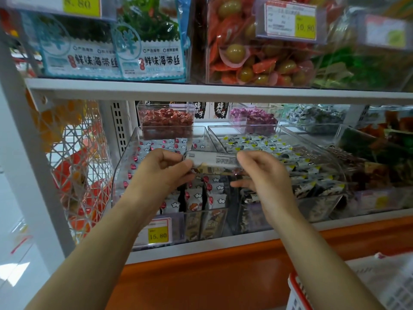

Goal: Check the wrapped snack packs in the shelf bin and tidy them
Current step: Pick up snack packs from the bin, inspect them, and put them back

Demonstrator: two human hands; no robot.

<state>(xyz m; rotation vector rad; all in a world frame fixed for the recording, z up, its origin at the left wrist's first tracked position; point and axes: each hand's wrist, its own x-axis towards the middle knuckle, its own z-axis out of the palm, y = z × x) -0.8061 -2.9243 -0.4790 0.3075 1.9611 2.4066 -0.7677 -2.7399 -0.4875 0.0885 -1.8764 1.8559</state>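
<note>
1. I see one long silver-white wrapped snack pack (213, 161) held level between both hands, just above the middle of the clear plastic shelf bin (121, 173).
2. The left hand (164, 170) pinches the pack's left end, thumb and fingers curled round it.
3. The right hand (260, 172) grips the right end with curled fingers. One lower finger points straight left beneath the pack.
4. The bin sits at the front edge of the white lower shelf (223, 246). It holds rows of upright grey packs printed with white clouds and red dots (215, 193).
5. Just beside its right wall, a second clear bin (241, 127) holds white-and-black packs with yellow corners (252, 142).
6. Towards the shelf's back edge, a small clear box (165, 108) holds red wrapped sweets, and another clear box (254, 117) holds purple ones.
7. A yellow price tag reading 15.80 (157, 234) hangs on the first bin's front wall.
</note>
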